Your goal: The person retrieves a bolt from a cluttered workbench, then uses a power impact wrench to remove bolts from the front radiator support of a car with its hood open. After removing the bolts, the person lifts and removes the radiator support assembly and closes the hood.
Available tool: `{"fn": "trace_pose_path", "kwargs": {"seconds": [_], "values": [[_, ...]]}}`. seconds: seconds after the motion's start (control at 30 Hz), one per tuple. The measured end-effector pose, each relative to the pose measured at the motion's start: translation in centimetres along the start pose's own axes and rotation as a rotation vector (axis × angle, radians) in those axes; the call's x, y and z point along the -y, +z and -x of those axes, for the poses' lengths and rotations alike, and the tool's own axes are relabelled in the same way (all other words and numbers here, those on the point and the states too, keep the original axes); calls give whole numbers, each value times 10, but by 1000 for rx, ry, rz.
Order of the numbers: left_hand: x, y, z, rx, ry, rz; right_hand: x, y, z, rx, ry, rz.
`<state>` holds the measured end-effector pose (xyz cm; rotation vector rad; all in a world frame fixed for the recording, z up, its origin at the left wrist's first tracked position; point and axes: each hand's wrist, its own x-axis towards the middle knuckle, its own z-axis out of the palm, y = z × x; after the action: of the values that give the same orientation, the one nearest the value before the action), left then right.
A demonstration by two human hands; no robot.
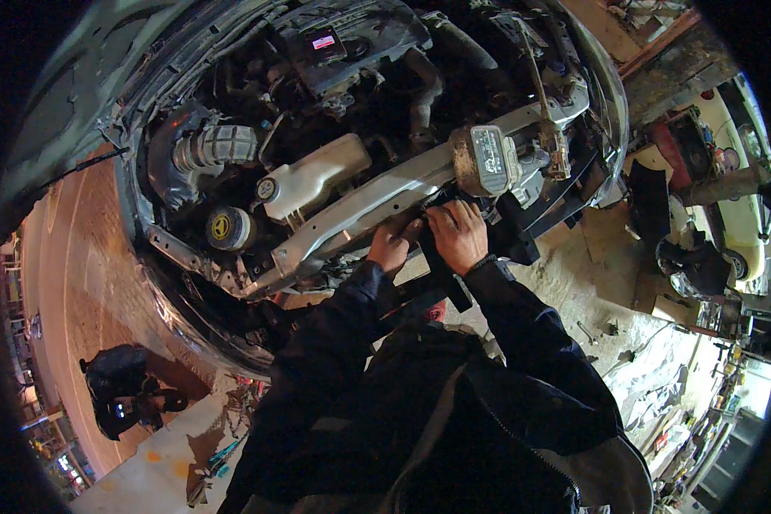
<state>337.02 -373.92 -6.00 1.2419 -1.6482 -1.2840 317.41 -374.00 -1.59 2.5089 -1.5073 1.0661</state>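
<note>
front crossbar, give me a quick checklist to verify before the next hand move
1. Both hands in view: ok, left hand and right hand close together near the metal crossbar.
2. Secure grip on black strip: cannot tell, fingertips partly hidden.
3. Cap on white reservoir: ok, in place; tightness not visible.
4. Boxy labelled part fastened: cannot tell, mounting hidden.
5. Floor free of tools: not ok, a wrench-like tool lies at right.

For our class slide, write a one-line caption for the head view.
Left hand and right hand close together beside the metal radiator support of a car, a capped plastic reservoir just beyond.
</note>
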Motion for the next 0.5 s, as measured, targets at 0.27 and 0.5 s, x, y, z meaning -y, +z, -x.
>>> {"fn": "trace_pose_path", "kwargs": {"seconds": [0.27,0.5], "values": [[-2,0,0,-10,-76,-55,-4,6,5,-7,0,25],[0,6,1,-38,-76,215,-4,7,1,-4,14,52]]}}
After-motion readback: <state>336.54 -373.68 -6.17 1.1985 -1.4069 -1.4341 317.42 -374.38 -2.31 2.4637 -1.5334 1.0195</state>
